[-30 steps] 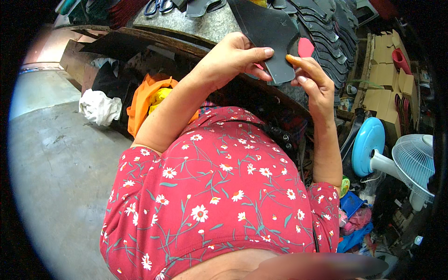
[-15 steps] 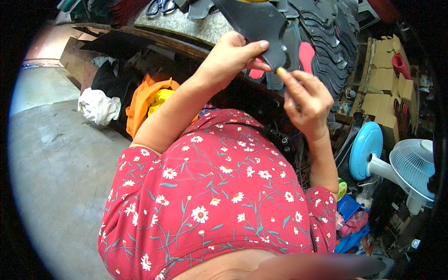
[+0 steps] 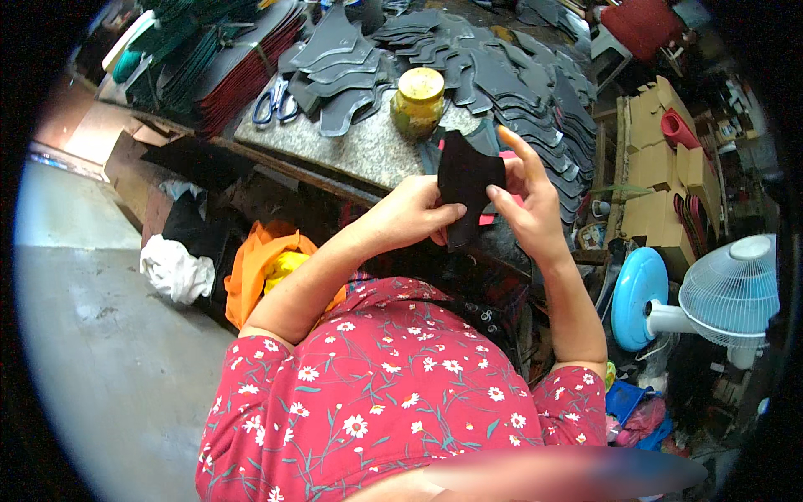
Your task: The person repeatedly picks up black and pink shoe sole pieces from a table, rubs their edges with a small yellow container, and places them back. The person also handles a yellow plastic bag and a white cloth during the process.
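A curved, flat-cut piece (image 3: 465,180) with a matte black face is held upright above the table's near edge. My left hand (image 3: 427,213) grips its lower left side, thumb in front and fingers behind. On the other side, my right hand (image 3: 534,201) has its thumb at the piece's right edge. Its index finger points up, apart from the thumb, with a yellowish tip. Just beyond the piece stands a yellow jar (image 3: 416,113). Pink-red bits (image 3: 487,219) show behind the piece and my right hand; their shape is mostly hidden.
Overlapping dark grey cut pieces (image 3: 523,105) cover the right of the speckled tabletop (image 3: 368,155). Blue-handled scissors (image 3: 274,104) lie left of another grey stack (image 3: 339,63). Dark red layered sheets (image 3: 242,79) sit far left. A fan (image 3: 728,289) and cardboard boxes (image 3: 669,176) stand right.
The held piece has come lower in view and shows its black face instead of the grey one. My right hand's index finger has lifted off the piece's tip. More of the table shows.
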Available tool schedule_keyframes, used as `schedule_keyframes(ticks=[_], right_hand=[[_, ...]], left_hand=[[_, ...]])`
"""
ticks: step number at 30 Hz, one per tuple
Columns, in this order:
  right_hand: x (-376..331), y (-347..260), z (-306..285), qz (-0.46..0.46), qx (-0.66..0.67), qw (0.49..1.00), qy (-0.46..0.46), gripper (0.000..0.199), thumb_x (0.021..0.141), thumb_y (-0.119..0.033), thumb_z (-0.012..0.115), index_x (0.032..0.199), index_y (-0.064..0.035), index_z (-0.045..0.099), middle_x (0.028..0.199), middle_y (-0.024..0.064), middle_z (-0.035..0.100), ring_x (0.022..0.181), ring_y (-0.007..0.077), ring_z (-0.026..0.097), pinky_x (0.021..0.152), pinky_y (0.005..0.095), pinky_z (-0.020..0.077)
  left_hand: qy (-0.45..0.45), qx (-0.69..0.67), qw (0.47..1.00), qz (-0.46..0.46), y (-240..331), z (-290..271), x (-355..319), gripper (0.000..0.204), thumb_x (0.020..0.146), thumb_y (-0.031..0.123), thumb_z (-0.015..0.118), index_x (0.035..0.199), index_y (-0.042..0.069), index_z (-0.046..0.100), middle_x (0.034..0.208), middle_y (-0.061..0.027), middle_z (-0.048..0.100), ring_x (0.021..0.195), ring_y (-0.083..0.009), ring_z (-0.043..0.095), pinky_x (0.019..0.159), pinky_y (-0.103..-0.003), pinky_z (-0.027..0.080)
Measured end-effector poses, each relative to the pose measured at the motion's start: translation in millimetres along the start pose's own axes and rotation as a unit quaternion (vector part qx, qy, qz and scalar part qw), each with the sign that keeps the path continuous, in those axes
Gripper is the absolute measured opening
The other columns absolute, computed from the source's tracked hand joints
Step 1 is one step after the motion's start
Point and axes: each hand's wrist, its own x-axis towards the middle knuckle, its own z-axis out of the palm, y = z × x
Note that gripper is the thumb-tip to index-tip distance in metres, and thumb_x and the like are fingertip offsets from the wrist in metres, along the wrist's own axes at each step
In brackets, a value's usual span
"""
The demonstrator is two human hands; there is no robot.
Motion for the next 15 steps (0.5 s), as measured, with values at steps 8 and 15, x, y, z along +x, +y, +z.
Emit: schedule_keyframes(ticks=[8, 15], right_hand=[[72, 27, -74, -0.028, 0.012, 0.982, 0.188, 0.061, 0.081, 0.006, 0.06, 0.139, -0.0112, 0.051, 0.105, 0.0021, 0.058, 0.086, 0.0076, 0.055, 0.078, 0.0215, 0.0467], [144, 49, -130, 0.016, 0.047, 0.974, 0.22, 0.055, 0.083, 0.001, 0.058, 0.136, -0.0136, 0.054, 0.095, -0.0015, 0.057, 0.079, 0.0057, 0.055, 0.063, 0.0193, 0.0437]], left_hand=[[0.343, 0.381, 0.784, 0.35, -21, -18, 34, 0.036, 0.081, 0.02, 0.074, 0.113, 0.007, 0.063, 0.102, -0.0133, 0.062, 0.095, -0.033, 0.058, 0.085, -0.04, 0.049], [0.329, 0.443, 0.764, 0.334, -40, -16, 43, 0.03, 0.081, 0.019, 0.074, 0.108, 0.008, 0.065, 0.105, -0.0109, 0.062, 0.097, -0.0322, 0.058, 0.086, -0.042, 0.049]])
